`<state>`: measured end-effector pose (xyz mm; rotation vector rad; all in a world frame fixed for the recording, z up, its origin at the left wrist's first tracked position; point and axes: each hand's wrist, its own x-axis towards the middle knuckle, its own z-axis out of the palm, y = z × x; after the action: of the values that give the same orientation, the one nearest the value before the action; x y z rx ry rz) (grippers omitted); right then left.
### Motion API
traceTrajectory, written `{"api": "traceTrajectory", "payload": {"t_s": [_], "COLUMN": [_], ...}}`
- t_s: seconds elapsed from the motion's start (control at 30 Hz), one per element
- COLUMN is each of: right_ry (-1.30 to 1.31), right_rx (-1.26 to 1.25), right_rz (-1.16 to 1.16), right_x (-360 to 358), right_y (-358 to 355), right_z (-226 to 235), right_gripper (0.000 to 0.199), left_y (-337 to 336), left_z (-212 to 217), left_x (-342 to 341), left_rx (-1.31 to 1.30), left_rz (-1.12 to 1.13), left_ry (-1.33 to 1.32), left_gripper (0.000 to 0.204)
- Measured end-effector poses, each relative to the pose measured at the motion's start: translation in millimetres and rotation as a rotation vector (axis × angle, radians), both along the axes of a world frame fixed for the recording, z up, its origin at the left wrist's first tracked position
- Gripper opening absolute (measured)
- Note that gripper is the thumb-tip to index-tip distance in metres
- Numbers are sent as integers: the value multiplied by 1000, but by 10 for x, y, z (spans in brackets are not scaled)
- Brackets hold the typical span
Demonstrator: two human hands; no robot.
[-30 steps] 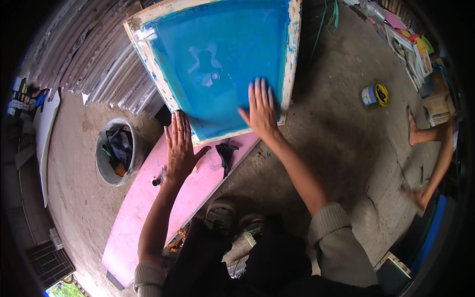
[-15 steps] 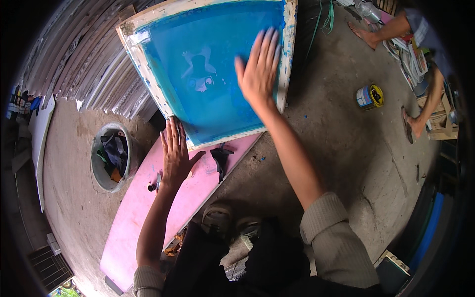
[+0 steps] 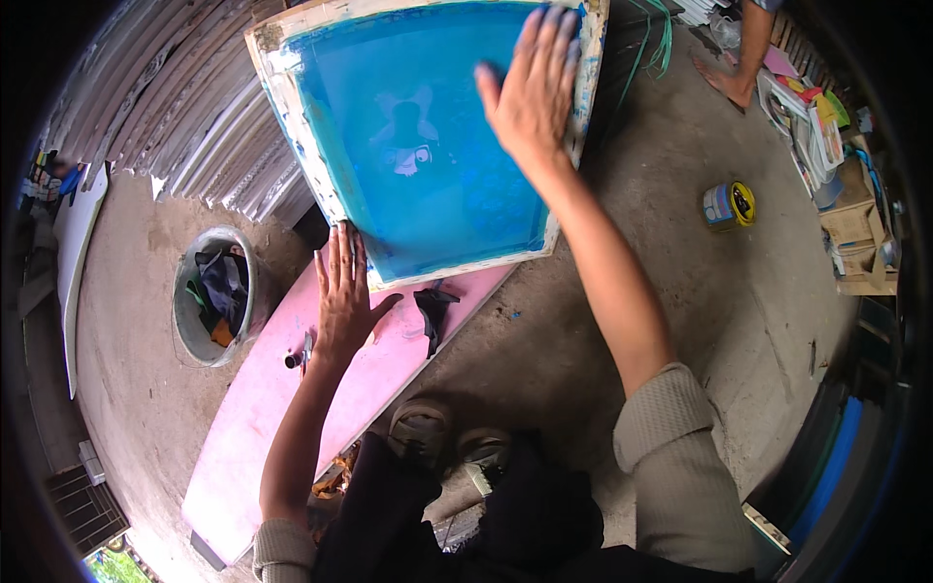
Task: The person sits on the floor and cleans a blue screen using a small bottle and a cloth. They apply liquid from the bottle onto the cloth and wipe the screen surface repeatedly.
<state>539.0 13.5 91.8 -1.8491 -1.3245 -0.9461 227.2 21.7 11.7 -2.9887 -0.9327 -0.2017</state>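
A screen-printing frame (image 3: 428, 228) with blue mesh and a paint-stained wooden rim rests over the far end of a long pink board (image 3: 248, 457). A pale figure shows in the mesh. Flat fingers of my right hand (image 3: 533, 102) lie over the mesh's far right part, thumb spread, holding nothing; the fingertips are blurred. My left hand (image 3: 342, 306) is stretched out too, its fingertips touching the frame's near left corner and its thumb apart. Beside that thumb a black scrap of cloth or film (image 3: 433, 316) lies on the board. Near my left wrist sits a small dark cylinder (image 3: 293, 360).
A grey bucket (image 3: 182, 309) with dark cloths stands left of the board. Corrugated sheets (image 3: 165, 117) are stacked behind it. On the concrete floor at right is a yellow-rimmed can (image 3: 724, 206). Farther off, another person's bare leg (image 3: 756, 44) stands near boxes (image 3: 855, 228) and clutter.
My right hand has slid farther away and slightly right across the mesh. My left hand stays at the frame's corner. More of the other person has gone out of view.
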Motion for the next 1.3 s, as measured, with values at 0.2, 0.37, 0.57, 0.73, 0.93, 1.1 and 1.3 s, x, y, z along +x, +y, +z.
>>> {"api": "traceTrajectory", "payload": {"t_s": [0.2, 0.37, 0.57, 0.73, 0.93, 1.1, 1.3], "right_ry": [-468, -393, -208, -689, -319, -838, -231], "right_rx": [-806, -693, -387, -855, -421, -870, -213], "right_rz": [452, 273, 277, 728, 284, 856, 146], "right_x": [-199, 321, 14, 245, 182, 426, 209], "right_y": [-964, -347, -245, -499, -263, -378, -201], "right_z": [-1185, -50, -217, -377, -54, -100, -124], "right_gripper": [80, 75, 80, 73, 69, 63, 63], "left_y": [11, 34, 18, 24, 6, 13, 32], "left_z": [27, 49, -9, 21, 26, 19, -17], "left_x": [20, -57, -24, -8, -5, 8, -35], "left_rx": [-14, -49, -14, -13, -29, -27, -16], "left_rz": [-16, -9, 5, -11, 10, 2, 4], "left_ry": [14, 23, 24, 18, 51, 42, 44], "left_gripper": [104, 103, 104, 103, 106, 106, 106]}}
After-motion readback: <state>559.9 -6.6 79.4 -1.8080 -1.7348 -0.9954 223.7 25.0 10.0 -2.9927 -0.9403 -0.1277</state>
